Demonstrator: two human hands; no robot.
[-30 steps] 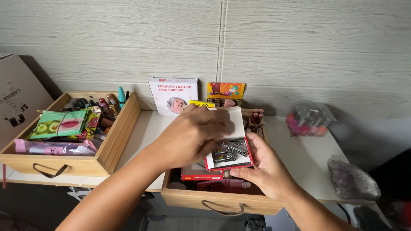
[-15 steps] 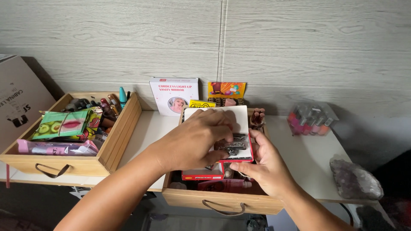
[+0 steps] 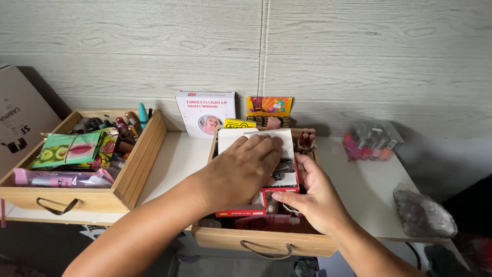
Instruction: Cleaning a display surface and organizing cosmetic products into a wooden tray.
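My left hand (image 3: 241,172) lies flat on a white card package (image 3: 285,164) with small dark metal items on it, pressing it down inside the middle wooden drawer (image 3: 266,241). My right hand (image 3: 312,197) grips the package's lower right corner, thumb on its red edge. Beneath it lie a red box (image 3: 241,210) and a pink tube (image 3: 271,221). Brown lipsticks (image 3: 306,139) stand at the drawer's back right.
A second wooden drawer (image 3: 138,169) full of cosmetics and a green sachet (image 3: 69,149) sits at left. A white mirror box (image 3: 206,113) and an orange box (image 3: 268,106) lean on the wall. A clear pouch (image 3: 371,141) and a grey bag (image 3: 423,213) lie at right.
Both hands have shifted the white package slightly back and down into the drawer. My left hand now covers more of it.
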